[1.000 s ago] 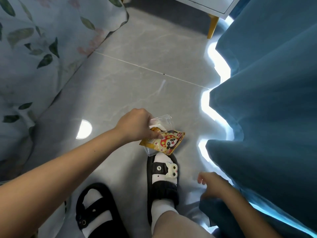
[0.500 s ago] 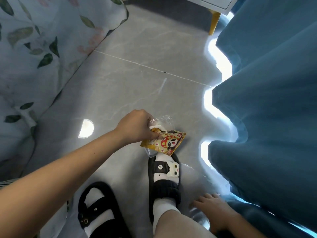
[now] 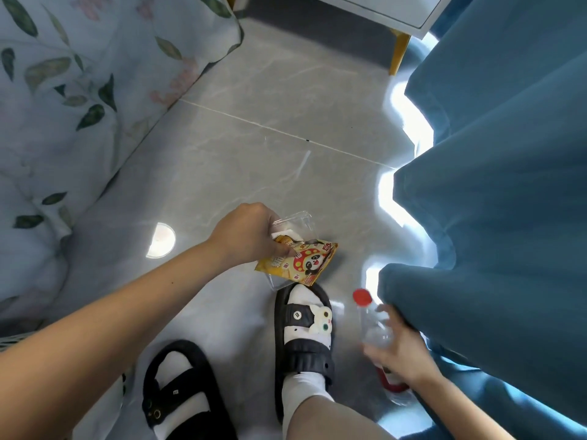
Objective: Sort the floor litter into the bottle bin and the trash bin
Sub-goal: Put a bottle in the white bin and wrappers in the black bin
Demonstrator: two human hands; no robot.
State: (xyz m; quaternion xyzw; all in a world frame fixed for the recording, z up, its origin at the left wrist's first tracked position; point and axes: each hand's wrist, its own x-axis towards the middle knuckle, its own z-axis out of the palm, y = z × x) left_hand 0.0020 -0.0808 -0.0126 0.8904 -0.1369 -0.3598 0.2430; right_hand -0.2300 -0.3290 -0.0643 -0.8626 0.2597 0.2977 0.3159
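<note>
Since a second ago my right hand (image 3: 401, 350) has grasped the clear bottle (image 3: 373, 325) at five o'clock; my left hand (image 3: 246, 230) pinches wrappers (image 3: 298, 260) centrally. Loosely bunched, they could slip free.

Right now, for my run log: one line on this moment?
left hand: grips snack wrapper, clear packaging | right hand: holds clear bottle | bins: unseen

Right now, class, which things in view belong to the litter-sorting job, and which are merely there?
Belongs to the job:
- yellow snack wrapper, held in the left hand
- clear plastic packet, same hand
- clear bottle with red cap, gripped by the right hand

Merely there:
- blue curtain
- floral bedcover
- black sandals
- yellow furniture leg
</note>
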